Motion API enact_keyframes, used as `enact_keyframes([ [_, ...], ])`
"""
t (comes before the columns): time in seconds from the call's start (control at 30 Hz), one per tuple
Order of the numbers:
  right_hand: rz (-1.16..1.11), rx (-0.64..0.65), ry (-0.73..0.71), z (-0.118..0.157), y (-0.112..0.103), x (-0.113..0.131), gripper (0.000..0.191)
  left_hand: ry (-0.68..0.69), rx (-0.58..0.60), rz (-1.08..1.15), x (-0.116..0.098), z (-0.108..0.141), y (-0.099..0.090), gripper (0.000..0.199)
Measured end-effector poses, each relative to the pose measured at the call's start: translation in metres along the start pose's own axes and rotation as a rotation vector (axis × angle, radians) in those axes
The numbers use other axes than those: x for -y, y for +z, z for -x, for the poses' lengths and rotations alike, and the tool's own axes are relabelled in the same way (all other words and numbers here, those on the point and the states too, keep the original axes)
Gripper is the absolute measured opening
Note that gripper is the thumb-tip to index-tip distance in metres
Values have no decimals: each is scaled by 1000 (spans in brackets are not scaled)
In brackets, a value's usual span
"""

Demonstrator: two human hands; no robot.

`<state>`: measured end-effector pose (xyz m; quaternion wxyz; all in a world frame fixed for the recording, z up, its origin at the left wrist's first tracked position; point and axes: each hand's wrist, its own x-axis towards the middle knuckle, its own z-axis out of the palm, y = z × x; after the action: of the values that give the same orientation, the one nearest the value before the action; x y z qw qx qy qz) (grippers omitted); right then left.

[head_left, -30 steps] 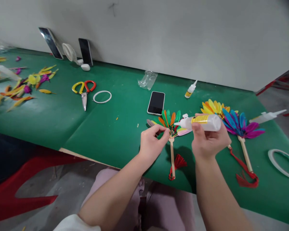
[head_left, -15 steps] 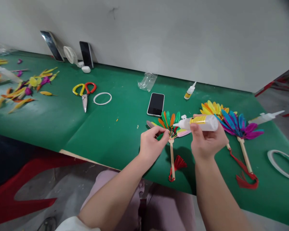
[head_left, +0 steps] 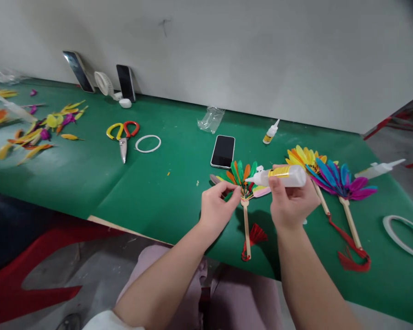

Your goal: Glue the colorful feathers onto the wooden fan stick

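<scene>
A fan of green, orange and pink feathers (head_left: 240, 172) with a wooden handle (head_left: 246, 229) and red tassel (head_left: 258, 233) lies near the table's front edge. My left hand (head_left: 219, 204) pinches at the base of its feathers; what lies between the fingertips is too small to make out. In my right hand (head_left: 292, 199) is a clear glue bottle (head_left: 284, 176) with a yellow label, tilted sideways, its nozzle over the feathers. Right of it lie a blue and purple feather fan (head_left: 344, 181) and a yellow one (head_left: 304, 156).
A phone (head_left: 223, 151), a clear wrapper (head_left: 211, 119) and a small bottle (head_left: 270, 132) lie behind the fan. Scissors (head_left: 123, 146) and a white ring (head_left: 147, 144) are left, with loose feathers (head_left: 37, 135) beyond. A tape roll (head_left: 404, 236) and another bottle (head_left: 380, 169) sit right.
My right hand and the glue bottle have shifted slightly left, the nozzle tip now a little nearer the middle of the feathers. My left hand stays at the feather base.
</scene>
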<state>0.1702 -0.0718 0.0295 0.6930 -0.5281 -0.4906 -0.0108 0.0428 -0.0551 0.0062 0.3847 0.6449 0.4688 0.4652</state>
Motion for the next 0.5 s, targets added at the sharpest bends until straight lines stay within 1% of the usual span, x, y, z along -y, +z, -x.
enact_keyframes([
  [0.07, -21, -12, -14, 1, 0, 0, 20, -17, 2, 21, 0, -1, 0, 16],
  [0.13, -64, -83, -13, 0, 0, -1, 20, -47, 2, 53, -1, -2, 0, 15],
  [0.23, -180, -173, 79, -5, -2, -4, 21, -90, 3, 99, -1, -3, 0, 15],
  [0.37, -313, -154, 199, -14, -5, -6, 23, -118, 3, 134, 0, -3, 1, 15],
  [0.5, -343, -123, 220, -17, -6, -6, 21, -149, 6, 175, 1, -4, 1, 14],
])
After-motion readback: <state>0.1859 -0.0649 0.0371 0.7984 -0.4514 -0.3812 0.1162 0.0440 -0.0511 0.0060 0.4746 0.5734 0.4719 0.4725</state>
